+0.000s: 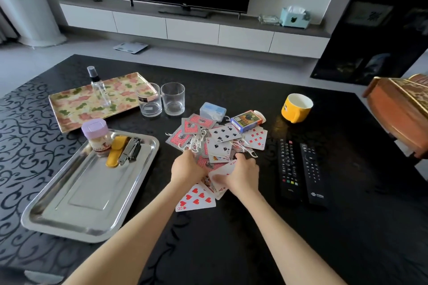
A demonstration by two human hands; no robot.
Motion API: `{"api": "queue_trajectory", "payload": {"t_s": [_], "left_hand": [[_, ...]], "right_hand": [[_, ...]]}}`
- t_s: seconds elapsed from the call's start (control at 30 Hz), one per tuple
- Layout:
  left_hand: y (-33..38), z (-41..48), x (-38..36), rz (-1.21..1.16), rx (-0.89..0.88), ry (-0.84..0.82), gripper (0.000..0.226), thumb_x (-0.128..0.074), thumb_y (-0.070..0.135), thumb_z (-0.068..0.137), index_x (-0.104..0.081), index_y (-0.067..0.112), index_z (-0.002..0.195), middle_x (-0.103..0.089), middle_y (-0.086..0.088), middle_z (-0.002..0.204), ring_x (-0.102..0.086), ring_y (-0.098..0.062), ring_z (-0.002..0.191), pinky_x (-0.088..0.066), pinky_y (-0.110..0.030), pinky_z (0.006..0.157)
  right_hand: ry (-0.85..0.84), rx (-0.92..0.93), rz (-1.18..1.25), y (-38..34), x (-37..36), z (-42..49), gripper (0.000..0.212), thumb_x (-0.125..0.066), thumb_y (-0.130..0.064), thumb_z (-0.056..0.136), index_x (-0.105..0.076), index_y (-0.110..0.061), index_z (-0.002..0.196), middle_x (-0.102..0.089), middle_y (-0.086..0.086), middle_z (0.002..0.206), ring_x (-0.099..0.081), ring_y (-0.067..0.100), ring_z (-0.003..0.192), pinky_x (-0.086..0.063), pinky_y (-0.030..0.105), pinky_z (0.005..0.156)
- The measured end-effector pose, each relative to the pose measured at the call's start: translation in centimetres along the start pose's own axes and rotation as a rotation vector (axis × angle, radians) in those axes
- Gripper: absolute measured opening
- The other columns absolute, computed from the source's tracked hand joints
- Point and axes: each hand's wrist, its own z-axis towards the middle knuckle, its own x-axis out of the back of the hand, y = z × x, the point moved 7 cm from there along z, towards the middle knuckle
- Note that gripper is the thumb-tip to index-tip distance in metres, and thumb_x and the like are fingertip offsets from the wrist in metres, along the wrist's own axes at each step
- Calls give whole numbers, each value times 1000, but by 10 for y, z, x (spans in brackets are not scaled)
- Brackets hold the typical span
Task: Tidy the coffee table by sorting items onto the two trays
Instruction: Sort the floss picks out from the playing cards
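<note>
Reaching in from near edge: left hand (187, 169) and right hand (243, 174), both curled round loose cards (223, 134) mid-table, probably bunching them to square up. Tangled in pile: floss picks (196, 142). Just beyond: card box (246, 120). Not on either tray yet; steel tray (88, 192) near left, flowered tray (74, 109) behind it.

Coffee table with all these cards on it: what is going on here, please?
A person gathers the scattered playing cards mid-table: the left hand and the right hand both grip cards at the pile's near edge. White floss picks lie among them. The steel tray holds a jar, a yellow item and nail clippers; the floral tray holds a spray bottle. Two glasses, a yellow mug and two remotes are not on either tray.
</note>
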Motion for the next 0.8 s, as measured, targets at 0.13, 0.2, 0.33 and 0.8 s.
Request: {"api": "queue_trajectory", "payload": {"t_s": [0.13, 0.2, 0.33, 0.8], "left_hand": [[3, -2, -7, -162, 74, -107, 29, -73, 17, 77, -44, 19, 77, -48, 5, 75, -50, -7, 64, -40, -19, 50], [4, -6, -11, -173, 92, -177, 29, -75, 14, 76, -54, 12, 96, -51, 2, 82, -53, -10, 64, -44, -20, 52], [4, -13, -13, -126, 78, -183, 52, -71, 7, 77, -51, 9, 125, -54, -9, 109, -55, -14, 66, -52, -31, 63], [40, -51, 4, -107, -391, -92, 20, -71, 11, 80, -58, 22, 90, -59, -1, 78, -51, -16, 68, -45, -30, 64]], "right_hand": [[-70, -5, 99, 10, 0, -3, 86, -79, -51, 66, -39, -12, 132, -45, 11, 128, -48, 25, 118, -42, 29, 89], [-70, 41, 107, 10, 0, -7, 84, -77, -56, 66, -42, -12, 129, -49, 9, 127, -49, 24, 118, -42, 30, 90], [-67, 178, 25, 8, -3, -18, 78, -66, -62, 73, -48, -13, 130, -52, 5, 125, -48, 22, 116, -44, 33, 94], [-143, 411, 403, 34, 55, -41, 88, -74, -26, 79, -19, -31, 148, -44, -6, 136, -51, 7, 115, -43, 22, 95]]}}
